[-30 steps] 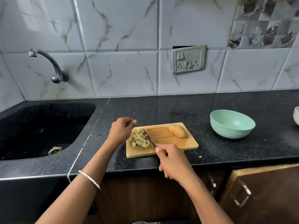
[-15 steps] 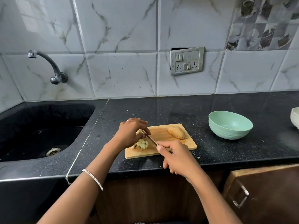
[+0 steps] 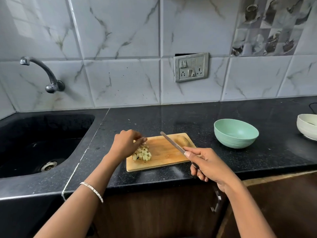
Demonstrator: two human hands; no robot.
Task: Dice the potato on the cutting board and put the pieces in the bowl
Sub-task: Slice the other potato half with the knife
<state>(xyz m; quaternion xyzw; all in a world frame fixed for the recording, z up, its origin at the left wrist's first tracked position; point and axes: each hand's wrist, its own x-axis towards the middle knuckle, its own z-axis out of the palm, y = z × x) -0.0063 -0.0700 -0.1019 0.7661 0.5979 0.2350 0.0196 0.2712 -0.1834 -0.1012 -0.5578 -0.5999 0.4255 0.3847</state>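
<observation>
**Dice heaped at left of board; bowl empty**

Right hand (image 3: pixel 209 166) clenches the knife (image 3: pixel 172 143) by the handle, forefinger laid along the spine. The blade is lifted off the board (image 3: pixel 164 158) and slants away to the left, over bare wood between the dice (image 3: pixel 142 154) and the uncut potato (image 3: pixel 182 140). Judged: held clear so the other hand can work the heap without risk.

Left hand (image 3: pixel 127 143) arches over the far side of the dice, fingers curled, tips at the pile. Whether it pinches a piece or only gathers them cannot be told. Dice lie at the board's left end. The potato piece sits at the far right corner, skin up.

Bowl (image 3: pixel 229 141) stands on the counter (image 3: pixel 171 121) right of the board, apart from it, nothing inside. Judged: roughly halfway, with no transfer yet.

Surroundings: sink (image 3: pixel 42 140) and tap (image 3: pixel 42 71) to the left, socket (image 3: pixel 191 67) on the tiled wall, white bowl (image 3: pixel 307 127) at the far right edge.

Obstruction: the potato piece and the knife hand lie between dice and bowl, so any sweep rightward must pass them.
</observation>
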